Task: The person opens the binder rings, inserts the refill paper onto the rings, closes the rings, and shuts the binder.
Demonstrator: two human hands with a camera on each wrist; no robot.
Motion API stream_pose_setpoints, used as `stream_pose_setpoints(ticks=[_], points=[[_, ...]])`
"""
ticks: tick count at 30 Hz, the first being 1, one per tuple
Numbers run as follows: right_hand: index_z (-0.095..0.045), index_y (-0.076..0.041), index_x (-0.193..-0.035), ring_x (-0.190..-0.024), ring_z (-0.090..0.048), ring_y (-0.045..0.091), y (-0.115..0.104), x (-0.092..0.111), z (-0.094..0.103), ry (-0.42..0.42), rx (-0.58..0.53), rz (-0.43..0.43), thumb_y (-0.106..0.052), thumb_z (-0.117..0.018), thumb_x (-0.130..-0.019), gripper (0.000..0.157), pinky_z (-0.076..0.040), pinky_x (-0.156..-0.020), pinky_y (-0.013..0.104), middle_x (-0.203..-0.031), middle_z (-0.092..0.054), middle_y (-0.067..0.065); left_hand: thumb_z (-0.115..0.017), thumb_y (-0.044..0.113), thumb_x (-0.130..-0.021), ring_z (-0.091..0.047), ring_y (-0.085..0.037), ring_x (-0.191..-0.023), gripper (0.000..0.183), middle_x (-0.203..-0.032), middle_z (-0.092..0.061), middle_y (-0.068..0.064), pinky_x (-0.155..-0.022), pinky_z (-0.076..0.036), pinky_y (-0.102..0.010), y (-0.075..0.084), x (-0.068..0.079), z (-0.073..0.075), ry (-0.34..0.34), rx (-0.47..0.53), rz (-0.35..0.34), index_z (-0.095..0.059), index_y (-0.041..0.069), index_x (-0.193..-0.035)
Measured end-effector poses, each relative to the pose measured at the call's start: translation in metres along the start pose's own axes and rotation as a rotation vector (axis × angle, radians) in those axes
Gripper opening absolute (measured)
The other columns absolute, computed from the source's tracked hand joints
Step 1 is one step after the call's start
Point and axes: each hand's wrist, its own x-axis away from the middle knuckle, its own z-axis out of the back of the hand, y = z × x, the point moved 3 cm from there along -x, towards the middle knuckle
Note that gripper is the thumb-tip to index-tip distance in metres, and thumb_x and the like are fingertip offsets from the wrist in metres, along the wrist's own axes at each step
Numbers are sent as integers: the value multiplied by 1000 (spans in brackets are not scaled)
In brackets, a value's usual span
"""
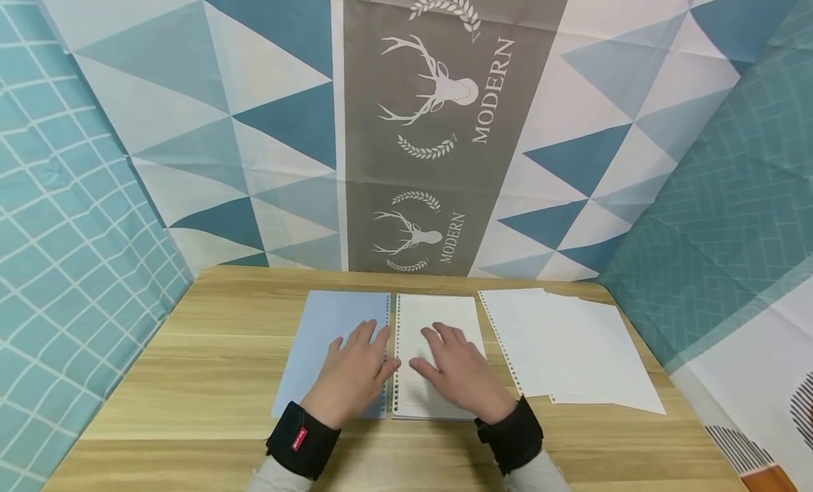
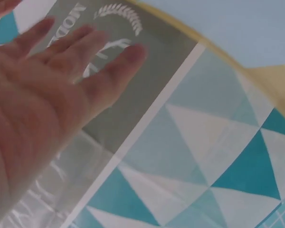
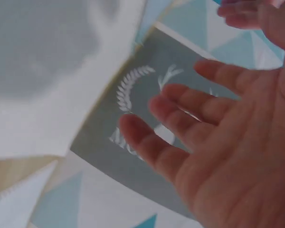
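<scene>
In the head view my left hand [image 1: 356, 368] hovers over a light blue sheet [image 1: 336, 315] with a row of holes along its right edge. Its fingers are spread, and nothing lies against the palm in the left wrist view. My right hand [image 1: 464, 372] is above a stack of white lined paper [image 1: 438, 308], which has punched holes down its left edge. Relaxed, parted fingers [image 3: 171, 164] and a bare palm show in the right wrist view. The blue sheet and the lined stack lie side by side, hole edges facing each other across a narrow gap.
Several loose white sheets [image 1: 584, 351] with holes along their left edges overlap one another on the right of the wooden table [image 1: 190, 379]. A patterned cloth [image 1: 279, 125] hangs behind the table, with tiled-pattern cloth [image 1: 70, 217] on the left.
</scene>
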Motion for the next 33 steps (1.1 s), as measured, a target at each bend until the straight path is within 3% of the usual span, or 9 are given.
stream_pose_setpoints(ticks=[5,8,12,17,19,21,22,28,33], points=[[-46,-8,-151,-141,-48,36,-3,3,22,140,-14,-6,-52,-47,-105,64,-45,-109,57,-153,-48,19,-48,54,-103,-40,-36,-149,64,-157,-45,-19,-111,-36,-67,8,0,21,138,-15,-41,-45,11,-151],[-45,-10,-152,-142,-48,34,-9,7,35,231,16,25,-52,-48,-105,64,-44,-111,55,-154,-48,17,-46,63,-100,-38,-34,-150,71,-157,-46,-14,-114,-30,-70,14,-1,31,275,-14,-102,-46,14,-151],[-48,-11,-150,-140,-52,33,-18,10,47,325,67,89,-51,-50,-104,61,-46,-110,53,-153,-50,15,-48,69,-96,-48,-32,-141,74,-146,-56,-12,-113,-29,-71,26,1,44,593,43,-240,-55,12,-142],[-49,-9,-149,-138,-54,31,-25,12,50,373,53,169,-50,-51,-104,60,-46,-111,51,-152,-51,14,-51,57,-99,-67,-31,-111,58,-113,-71,-11,-101,-40,-66,40,10,60,1063,107,-482,-71,5,-114],[-47,-8,-150,-139,-53,30,-26,13,49,379,33,189,-49,-51,-104,61,-45,-112,50,-153,-50,14,-50,52,-101,-69,-31,-102,54,-103,-73,-11,-95,-44,-62,43,13,63,1175,99,-534,-73,3,-106],[-44,-7,-152,-142,-50,29,-26,13,49,379,19,207,-47,-51,-105,63,-43,-114,50,-155,-48,14,-48,50,-102,-70,-31,-104,54,-104,-75,-10,-94,-46,-60,44,12,63,1170,93,-525,-74,3,-108],[-43,-7,-153,-143,-48,29,-26,12,49,375,21,208,-48,-50,-105,64,-41,-116,51,-156,-47,14,-46,51,-103,-70,-31,-108,56,-108,-75,-11,-96,-46,-60,44,11,62,1128,89,-503,-73,3,-112],[-31,-13,-160,-156,-30,28,-20,11,46,273,69,121,-53,-43,-106,69,-24,-122,62,-165,-34,12,-29,71,-101,-46,-33,-146,79,-152,-54,-15,-113,-31,-70,39,4,43,656,-7,-291,-56,12,-146],[-28,-18,-162,-159,-16,34,-10,11,48,176,54,24,-57,-43,-104,71,-14,-120,72,-170,-23,10,-25,81,-95,-23,-32,-158,88,-169,-25,-13,-115,-26,-72,35,4,35,430,-99,-227,-37,20,-159]])
